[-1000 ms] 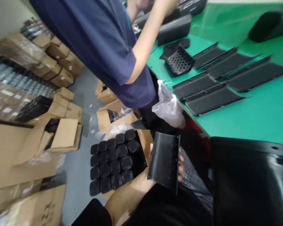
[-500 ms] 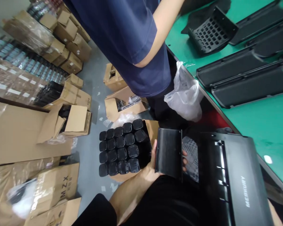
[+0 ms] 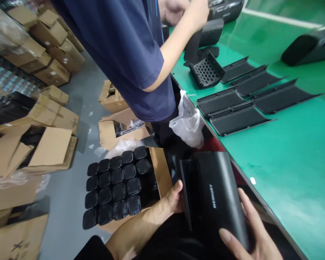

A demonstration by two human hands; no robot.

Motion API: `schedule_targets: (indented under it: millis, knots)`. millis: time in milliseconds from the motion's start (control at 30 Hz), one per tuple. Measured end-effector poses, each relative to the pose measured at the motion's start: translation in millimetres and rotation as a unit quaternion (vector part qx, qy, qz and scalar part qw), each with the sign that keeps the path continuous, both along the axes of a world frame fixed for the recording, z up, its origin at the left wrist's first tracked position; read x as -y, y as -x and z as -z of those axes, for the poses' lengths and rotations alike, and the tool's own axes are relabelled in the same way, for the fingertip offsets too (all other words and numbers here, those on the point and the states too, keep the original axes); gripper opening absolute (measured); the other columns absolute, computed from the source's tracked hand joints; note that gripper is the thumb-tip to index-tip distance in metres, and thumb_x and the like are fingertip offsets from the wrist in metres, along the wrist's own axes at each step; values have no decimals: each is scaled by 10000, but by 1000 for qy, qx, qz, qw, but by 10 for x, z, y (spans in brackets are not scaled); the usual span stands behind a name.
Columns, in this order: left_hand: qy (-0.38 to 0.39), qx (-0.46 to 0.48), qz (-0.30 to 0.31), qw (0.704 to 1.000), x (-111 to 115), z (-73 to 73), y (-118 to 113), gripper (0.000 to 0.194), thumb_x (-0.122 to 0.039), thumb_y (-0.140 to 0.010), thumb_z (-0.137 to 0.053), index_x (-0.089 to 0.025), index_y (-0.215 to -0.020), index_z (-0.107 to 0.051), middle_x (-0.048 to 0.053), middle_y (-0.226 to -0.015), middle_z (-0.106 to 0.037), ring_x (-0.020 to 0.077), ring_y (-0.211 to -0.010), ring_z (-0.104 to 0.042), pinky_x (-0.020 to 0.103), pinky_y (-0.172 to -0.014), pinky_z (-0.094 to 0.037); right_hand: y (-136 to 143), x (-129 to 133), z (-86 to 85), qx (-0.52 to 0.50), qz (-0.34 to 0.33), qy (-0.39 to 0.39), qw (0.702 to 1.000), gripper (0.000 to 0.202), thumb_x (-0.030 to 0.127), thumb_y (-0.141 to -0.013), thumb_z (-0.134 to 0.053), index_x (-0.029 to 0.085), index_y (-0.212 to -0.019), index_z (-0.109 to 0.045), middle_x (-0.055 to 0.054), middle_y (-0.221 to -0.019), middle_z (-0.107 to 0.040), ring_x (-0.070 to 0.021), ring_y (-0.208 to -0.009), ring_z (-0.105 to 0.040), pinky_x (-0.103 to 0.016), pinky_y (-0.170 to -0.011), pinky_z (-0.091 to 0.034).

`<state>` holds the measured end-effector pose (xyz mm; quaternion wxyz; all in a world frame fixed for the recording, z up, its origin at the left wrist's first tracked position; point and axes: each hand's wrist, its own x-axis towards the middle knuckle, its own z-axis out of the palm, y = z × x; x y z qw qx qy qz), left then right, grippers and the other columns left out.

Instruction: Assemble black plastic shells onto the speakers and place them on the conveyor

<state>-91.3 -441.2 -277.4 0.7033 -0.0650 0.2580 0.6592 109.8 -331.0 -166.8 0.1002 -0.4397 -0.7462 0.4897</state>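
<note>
In the head view, my right hand (image 3: 256,229) grips a black plastic housing (image 3: 223,191) marked MERKURY, thumb on its near face and fingers along its right side. My left hand (image 3: 174,198) is closed on a curved black panel (image 3: 186,191), thumb at its left edge; its other fingers are hidden. The panel stands edge-on against the housing's left side, and whether the two are joined I cannot tell. Both parts are over my lap, beside the green table (image 3: 295,159). To the left, an open carton (image 3: 159,173) holds rows of black rounded-square parts (image 3: 119,177).
A co-worker in a navy shirt (image 3: 119,54) stands ahead at the table. Several curved black panels (image 3: 241,117) and a perforated black part (image 3: 207,72) lie on it. A white plastic bag (image 3: 188,122) hangs at its edge. Cartons (image 3: 48,148) stand along the left.
My right hand has brought the housing left and up to the panel, which has turned edge-on in my left hand. The view has shifted, showing more of the table and the co-worker's hands.
</note>
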Motion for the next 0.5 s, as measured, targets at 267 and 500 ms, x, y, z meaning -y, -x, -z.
schedule_targets:
  millis: [267,500]
  knots:
    - [-48,-72,-42,995,-288,-365,-112,814,-754,-575,-929,-204,-1163,-806,159,-1136,-816,422,-1253,-700,519,-1088,-526,14,-59,54,-8,-43,-17,999,981,554,-912,-760,375,-1732,-253,-105,-1695,-461,-455,-1553,-426,-698,-1232,-405]
    - [-35,-77,-40,996,-317,-405,-154,880,-826,-553,-884,-235,-1201,-809,177,-1256,-782,488,-1344,-631,598,-1144,-475,17,-36,121,16,-60,-20,998,987,551,-907,-762,385,-1733,-247,-101,-1666,-497,-469,-1499,-500,-679,-1182,-481]
